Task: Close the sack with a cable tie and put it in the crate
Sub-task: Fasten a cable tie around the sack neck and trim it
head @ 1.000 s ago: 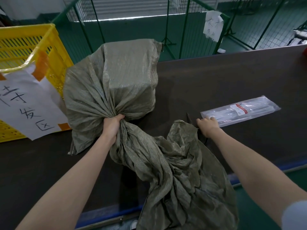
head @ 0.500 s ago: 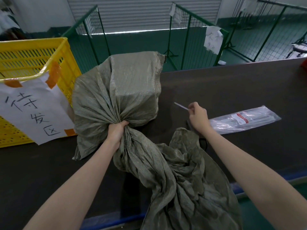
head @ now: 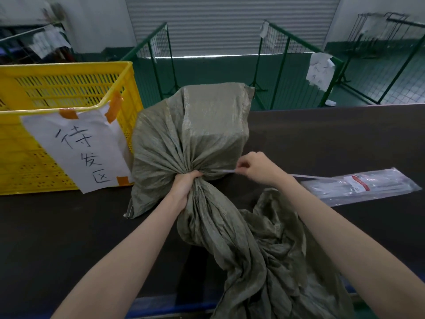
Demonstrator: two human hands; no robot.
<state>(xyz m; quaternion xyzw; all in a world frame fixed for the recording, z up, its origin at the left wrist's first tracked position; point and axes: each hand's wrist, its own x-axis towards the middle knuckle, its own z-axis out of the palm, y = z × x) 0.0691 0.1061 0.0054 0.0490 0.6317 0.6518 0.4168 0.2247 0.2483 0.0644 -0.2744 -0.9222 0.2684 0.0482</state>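
A grey-green woven sack [head: 202,132] with a boxy load lies on the dark table [head: 333,139]. Its loose neck cloth trails toward me over the table's front edge. My left hand [head: 184,186] is shut around the gathered neck of the sack. My right hand [head: 257,168] pinches a thin white cable tie [head: 226,172], whose tip points at the neck right beside my left hand; its tail runs out to the right behind my wrist. The yellow slatted crate [head: 69,93] stands at the left of the sack, touching it.
A clear plastic packet of cable ties [head: 365,186] lies on the table at the right. A white paper sign with handwritten characters [head: 80,148] is taped to the crate's front. Green wire fences [head: 282,63] stand behind the table, and a blue strip edges the table's front.
My right hand picked a cable tie up beside the packet and carried it left to the sack's neck. My left hand has kept its grip on the neck. The camera tilted upward.
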